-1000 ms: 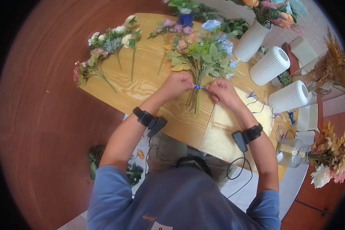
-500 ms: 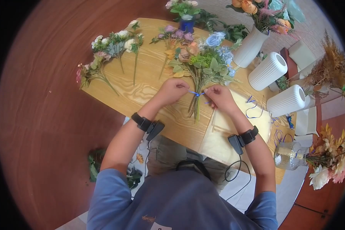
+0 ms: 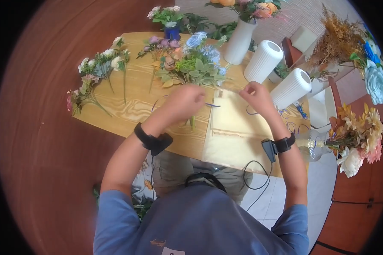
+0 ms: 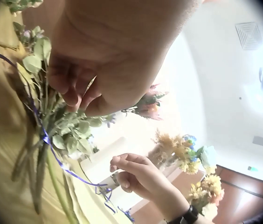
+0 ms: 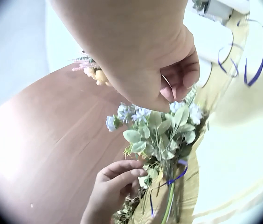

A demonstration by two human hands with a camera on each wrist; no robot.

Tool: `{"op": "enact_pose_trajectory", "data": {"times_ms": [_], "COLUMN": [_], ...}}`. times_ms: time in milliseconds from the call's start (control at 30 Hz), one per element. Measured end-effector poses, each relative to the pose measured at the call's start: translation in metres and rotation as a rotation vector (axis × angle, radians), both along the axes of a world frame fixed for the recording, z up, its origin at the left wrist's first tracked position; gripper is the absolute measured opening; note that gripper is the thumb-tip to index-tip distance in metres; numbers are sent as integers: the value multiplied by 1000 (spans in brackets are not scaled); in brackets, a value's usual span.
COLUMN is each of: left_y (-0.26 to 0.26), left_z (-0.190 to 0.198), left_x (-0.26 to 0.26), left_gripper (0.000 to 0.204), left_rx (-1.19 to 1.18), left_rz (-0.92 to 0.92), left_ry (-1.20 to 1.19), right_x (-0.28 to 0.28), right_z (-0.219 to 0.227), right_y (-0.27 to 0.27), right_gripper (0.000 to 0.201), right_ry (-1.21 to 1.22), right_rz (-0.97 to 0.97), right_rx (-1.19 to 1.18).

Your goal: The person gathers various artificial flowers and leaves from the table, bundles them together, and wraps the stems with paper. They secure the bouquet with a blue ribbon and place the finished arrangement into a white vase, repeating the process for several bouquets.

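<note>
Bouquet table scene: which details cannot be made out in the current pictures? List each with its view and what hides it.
- Ribbon knot: head view, hidden by the left hand; the wrist views do show it.
- Tops of the orange flowers in the tall vase: head view, cut off by the top edge.
- Full shirt label: head view, cut off by the bottom edge.
- Small shirt emblem: head view, too small to read.

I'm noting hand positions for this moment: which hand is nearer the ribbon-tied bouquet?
The left hand. It is over the bouquet at its stems, just below the leaves; the right hand is farther off, to the right, towards the white ribbed vases.
</note>
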State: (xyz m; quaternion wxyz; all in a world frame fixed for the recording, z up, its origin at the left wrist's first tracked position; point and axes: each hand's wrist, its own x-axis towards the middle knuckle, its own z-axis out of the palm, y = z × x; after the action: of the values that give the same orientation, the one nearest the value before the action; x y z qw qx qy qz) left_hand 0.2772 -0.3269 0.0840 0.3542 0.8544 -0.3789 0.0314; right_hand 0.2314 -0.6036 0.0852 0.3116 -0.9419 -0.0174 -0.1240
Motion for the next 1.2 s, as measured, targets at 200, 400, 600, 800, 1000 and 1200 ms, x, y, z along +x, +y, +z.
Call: {"op": "enact_pose_trajectory", "data": {"times_ms": [200,400,600,800,1000,1200], "left_y": [-52,-59,-81,-107,-118,-124], "left_z": [-25,-35,-31,-20,-22,-19], "left_x": [-41,-48,-21,3,11,6], "left_gripper": [16,18,19,20,20,24], "left_rx": [271,460,326,591,669,590], "left_rz": [-366,-392,-199,-2,20,-2], "left_ry": [-393,-354,-261,-71,11,47], "right_x": [-40,-51,-63,-68,-74,-82], "right_z": [-15,-42,-47,-45,-55,-56], "right_y": [-13,-38,-53,-52,-61,-64], "right_gripper": [37,16,10,12,13,12], "right_ry": [198,219,225,271,236,180], "right_rz": [-163,-163,-229,-228,-242,-223], "right_rx": [-294,-211,-272,-167,-116,-42]}}
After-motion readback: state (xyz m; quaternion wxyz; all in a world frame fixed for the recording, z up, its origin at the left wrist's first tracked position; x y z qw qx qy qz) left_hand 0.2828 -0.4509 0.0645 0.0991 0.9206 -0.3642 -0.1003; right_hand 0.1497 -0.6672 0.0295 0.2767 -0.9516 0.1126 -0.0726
